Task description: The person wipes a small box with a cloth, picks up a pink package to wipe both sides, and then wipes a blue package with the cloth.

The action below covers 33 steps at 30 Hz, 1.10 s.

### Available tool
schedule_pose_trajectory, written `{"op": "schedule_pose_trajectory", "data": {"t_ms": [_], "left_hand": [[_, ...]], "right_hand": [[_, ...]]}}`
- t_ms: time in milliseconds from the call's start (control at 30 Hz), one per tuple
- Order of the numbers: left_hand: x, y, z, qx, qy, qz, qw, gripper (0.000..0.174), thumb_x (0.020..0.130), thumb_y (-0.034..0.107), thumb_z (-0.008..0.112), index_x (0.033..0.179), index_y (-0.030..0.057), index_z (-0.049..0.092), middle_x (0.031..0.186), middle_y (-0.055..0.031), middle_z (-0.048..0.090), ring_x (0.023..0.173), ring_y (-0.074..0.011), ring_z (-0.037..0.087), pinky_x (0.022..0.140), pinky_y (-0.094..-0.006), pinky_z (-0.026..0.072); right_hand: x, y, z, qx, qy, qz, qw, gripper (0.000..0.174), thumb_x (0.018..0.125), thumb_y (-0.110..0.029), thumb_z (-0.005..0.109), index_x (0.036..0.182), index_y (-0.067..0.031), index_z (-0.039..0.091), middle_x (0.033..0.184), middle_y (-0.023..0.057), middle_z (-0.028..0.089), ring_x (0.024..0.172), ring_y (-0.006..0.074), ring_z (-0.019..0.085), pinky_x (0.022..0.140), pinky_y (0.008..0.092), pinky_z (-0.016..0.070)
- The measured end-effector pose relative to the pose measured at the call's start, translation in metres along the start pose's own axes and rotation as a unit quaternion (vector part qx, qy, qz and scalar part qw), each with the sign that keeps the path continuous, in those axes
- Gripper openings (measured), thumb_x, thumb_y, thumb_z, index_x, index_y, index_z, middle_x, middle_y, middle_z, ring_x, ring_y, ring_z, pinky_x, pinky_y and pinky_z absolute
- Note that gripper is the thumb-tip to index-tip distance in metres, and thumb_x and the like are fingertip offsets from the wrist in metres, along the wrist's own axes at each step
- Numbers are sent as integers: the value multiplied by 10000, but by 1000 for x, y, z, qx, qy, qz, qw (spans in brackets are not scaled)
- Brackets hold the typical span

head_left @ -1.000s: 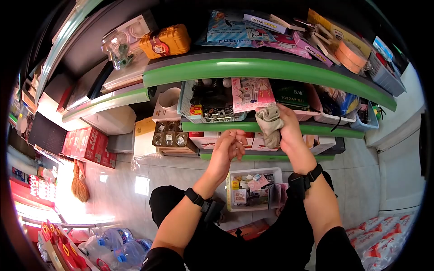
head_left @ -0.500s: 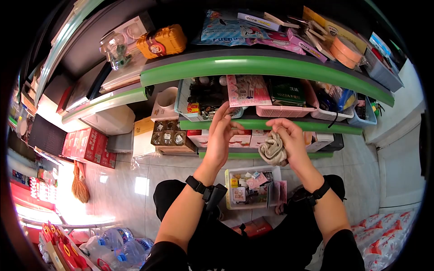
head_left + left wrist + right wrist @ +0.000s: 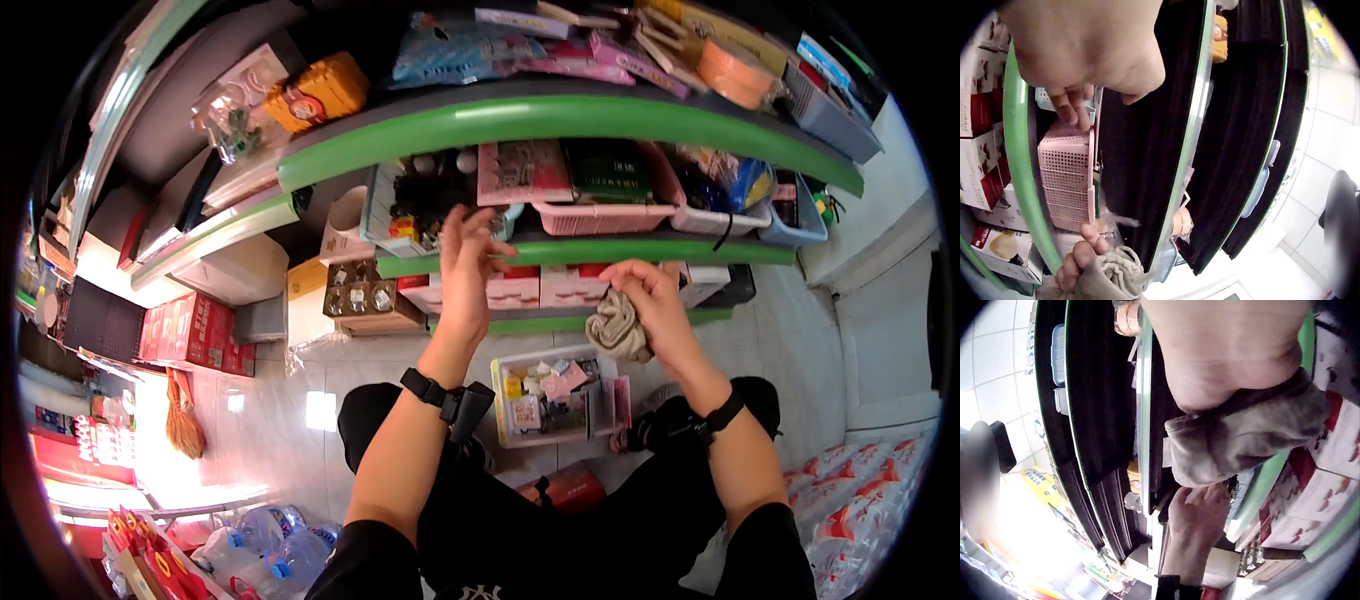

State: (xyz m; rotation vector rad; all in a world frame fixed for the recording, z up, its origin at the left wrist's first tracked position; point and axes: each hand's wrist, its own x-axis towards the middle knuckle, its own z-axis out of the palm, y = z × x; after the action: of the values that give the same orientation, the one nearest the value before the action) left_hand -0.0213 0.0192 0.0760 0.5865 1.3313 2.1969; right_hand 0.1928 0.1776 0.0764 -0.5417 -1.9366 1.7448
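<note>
My right hand (image 3: pixel 655 318) pinches a bunched grey-beige cloth (image 3: pixel 615 328) in front of the lower green shelf edge. In the right wrist view the cloth (image 3: pixel 1241 439) hangs in folds beneath that hand. My left hand (image 3: pixel 466 275) is raised with loosely extended fingers and holds nothing. Its fingertips overlap the right end of a light blue basket (image 3: pixel 384 212) of small items. In the left wrist view those fingers (image 3: pixel 1066 107) are beside the end of a pink basket (image 3: pixel 1066 178). A pink printed packet (image 3: pixel 522 172) and a dark green box (image 3: pixel 608 170) lie at the pink basket.
A white bin (image 3: pixel 505 425) of small packets stands on the floor between the knees. Overhead, a green-edged shelf (image 3: pixel 560 118) carries bags, boxes and an orange case (image 3: pixel 318 92). A white basket (image 3: pixel 715 215) stands right of the pink one, and boxed goods (image 3: pixel 570 285) sit underneath.
My right hand has drawn back from the pink packet, down and to the right, with the cloth. The left hand has risen to the blue basket. The head view has shifted.
</note>
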Motion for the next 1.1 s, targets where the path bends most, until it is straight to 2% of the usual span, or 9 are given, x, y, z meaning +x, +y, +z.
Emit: {"op": "schedule_pose_trajectory", "data": {"t_ms": [67, 133, 267, 333, 367, 467, 600, 667, 1100], "left_hand": [[-8, 0, 1, 56, 69, 56, 995, 503, 1033, 214, 546, 1462, -14, 418, 1180, -86, 627, 763, -134, 571, 666, -275, 440], [-14, 2, -13, 120, 68, 56, 989, 294, 1046, 225, 518, 1229, -1, 563, 893, -23, 565, 662, -88, 435, 595, -249, 342], [-33, 17, -19, 36, -9, 7, 999, 306, 1075, 275, 473, 879, 54, 553, 722, 24, 425, 607, -69, 339, 543, -252, 249], [-44, 16, -19, 52, -31, -25, 998, 335, 1082, 275, 459, 841, 58, 540, 686, 29, 394, 585, -65, 323, 529, -254, 236], [-47, 13, -21, 57, -36, -39, 997, 340, 1082, 276, 461, 831, 59, 538, 677, 31, 388, 575, -64, 315, 524, -255, 233], [-48, 0, -16, 64, -52, -74, 994, 358, 1081, 282, 468, 801, 68, 533, 650, 44, 371, 534, -61, 279, 504, -260, 217], [-50, -17, -5, 39, -42, -137, 989, 246, 1012, 211, 490, 824, 71, 565, 663, 59, 397, 539, -54, 300, 502, -257, 222], [-48, -22, -2, 41, -55, -141, 988, 238, 1010, 205, 503, 853, 54, 599, 676, 52, 432, 551, -56, 334, 505, -254, 243], [-37, -19, -16, 55, -70, -144, 986, 275, 1010, 206, 492, 913, 23, 674, 729, 28, 533, 615, -61, 424, 560, -240, 333]], "right_hand": [[0, 14, -9, -42, -10, -22, 999, 220, 1057, -193, 586, 1017, -13, 706, 976, -6, 682, 882, 53, 590, 826, 208, 463], [-2, 24, -20, -48, -61, 66, 995, 248, 1057, -220, 595, 977, -15, 709, 908, -14, 679, 841, 58, 591, 783, 221, 467], [-10, 56, -28, -170, -96, 125, 973, 297, 987, -227, 649, 963, 65, 697, 783, 86, 673, 766, 121, 603, 702, 319, 488], [-18, 79, -28, -259, -132, 156, 944, 298, 957, -240, 665, 978, 55, 705, 794, 134, 683, 758, 160, 634, 701, 347, 500], [-22, 98, -29, -297, -161, 164, 927, 299, 908, -259, 671, 997, 21, 729, 876, 203, 722, 809, 293, 705, 745, 421, 539], [-40, 128, -15, -438, -235, 164, 852, 304, 886, -267, 656, 1021, -10, 747, 977, 230, 743, 910, 394, 717, 819, 471, 561], [-66, 158, 20, -560, -341, 249, 712, 360, 898, -329, 661, 1057, -21, 758, 1065, 226, 745, 1010, 411, 711, 888, 486, 563], [-83, 208, 16, -522, -419, 223, 708, 441, 910, -428, 677, 1068, -22, 748, 1037, 235, 742, 999, 408, 709, 867, 497, 561], [-98, 281, 11, -526, -359, 314, 704, 405, 947, -389, 686, 1154, -47, 747, 1134, 237, 736, 1099, 418, 694, 926, 496, 547]]}}
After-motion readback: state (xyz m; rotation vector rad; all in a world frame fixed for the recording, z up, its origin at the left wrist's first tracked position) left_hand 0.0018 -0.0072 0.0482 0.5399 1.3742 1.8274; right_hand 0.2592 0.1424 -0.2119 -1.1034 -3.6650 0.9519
